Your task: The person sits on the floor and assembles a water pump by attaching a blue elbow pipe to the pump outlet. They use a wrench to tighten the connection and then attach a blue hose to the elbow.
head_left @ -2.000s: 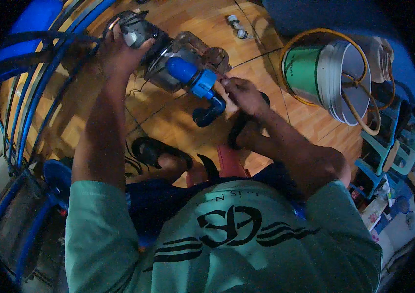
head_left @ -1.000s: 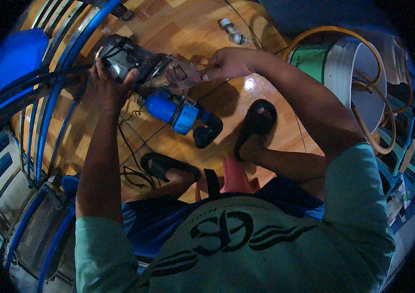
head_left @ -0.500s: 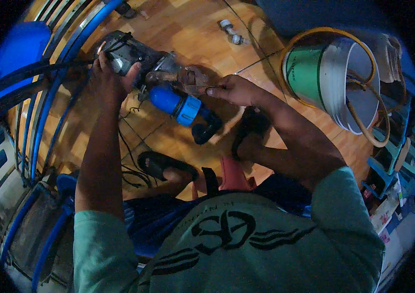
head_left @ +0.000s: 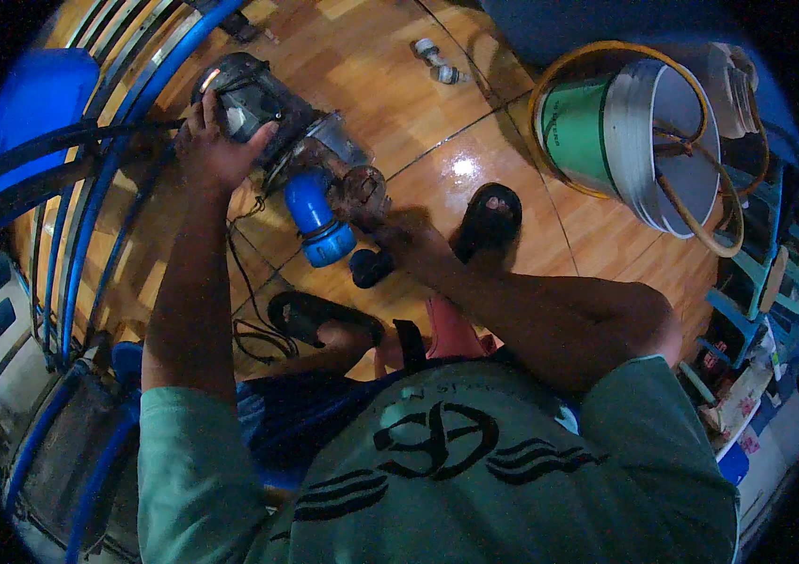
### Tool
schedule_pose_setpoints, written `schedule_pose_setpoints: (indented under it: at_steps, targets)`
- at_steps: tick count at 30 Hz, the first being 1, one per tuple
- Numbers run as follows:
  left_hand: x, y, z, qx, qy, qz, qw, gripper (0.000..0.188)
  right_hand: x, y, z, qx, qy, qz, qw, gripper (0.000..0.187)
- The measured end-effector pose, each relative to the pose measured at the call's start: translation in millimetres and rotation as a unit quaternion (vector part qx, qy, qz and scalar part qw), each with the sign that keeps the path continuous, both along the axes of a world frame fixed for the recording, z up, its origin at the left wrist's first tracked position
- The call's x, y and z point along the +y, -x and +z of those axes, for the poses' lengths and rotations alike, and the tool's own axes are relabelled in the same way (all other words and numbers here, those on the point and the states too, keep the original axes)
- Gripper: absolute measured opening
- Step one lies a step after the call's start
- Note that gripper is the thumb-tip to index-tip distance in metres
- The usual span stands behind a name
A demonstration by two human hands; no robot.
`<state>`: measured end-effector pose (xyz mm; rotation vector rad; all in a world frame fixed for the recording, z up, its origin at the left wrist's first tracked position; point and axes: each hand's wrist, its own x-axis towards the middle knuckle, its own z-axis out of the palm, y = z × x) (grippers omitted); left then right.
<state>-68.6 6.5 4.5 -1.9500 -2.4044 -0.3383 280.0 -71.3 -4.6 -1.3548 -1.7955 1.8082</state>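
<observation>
A dark, grimy water pump [head_left: 294,117] lies on the wood-patterned tiled floor at the upper left. My left hand [head_left: 214,152] grips its rounded end, thumb and fingers spread over the housing. From the pump's near side a blue pipe elbow [head_left: 305,202] points toward me, with a lighter blue collar at its lower end. Against the fittings sits a rusty brown tool [head_left: 362,188] that looks like a pipe wrench. My right hand [head_left: 403,233] is closed around its near end; shadow hides the fingers. Beside that hand shows a short black pipe piece [head_left: 371,268].
A green and white bucket [head_left: 606,141] with a coiled yellowish hose [head_left: 730,207] lies at the upper right. White pipe fittings [head_left: 439,62] rest on the far floor. Blue metal bars [head_left: 108,216] curve along the left. A black cable [head_left: 258,338] lies near my sandalled feet.
My right hand has swung toward me and left with the rusty tool. The blue elbow has turned from pointing right to pointing more toward me. My left hand stays on the pump.
</observation>
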Motion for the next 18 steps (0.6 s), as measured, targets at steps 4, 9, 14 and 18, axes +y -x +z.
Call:
schedule_pose_setpoints:
  at_steps: [4,9,14,18]
  targets:
    - [2,-3,3,-0.017,-0.012,-0.008,1.000,0.116,-2,4,16,-0.041,0.096,-0.038,0.994,0.027]
    - [4,4,1,0.002,0.001,-0.026,1.000,0.115,-26,32,39,-0.053,0.258,-0.078,0.962,0.037]
    - [2,14,-10,0.008,-0.007,-0.038,0.999,0.114,-10,27,56,-0.077,0.255,-0.053,0.962,0.043]
    - [2,10,-13,0.008,-0.022,-0.043,0.999,0.112,38,-19,11,-0.035,0.179,-0.050,0.982,0.054]
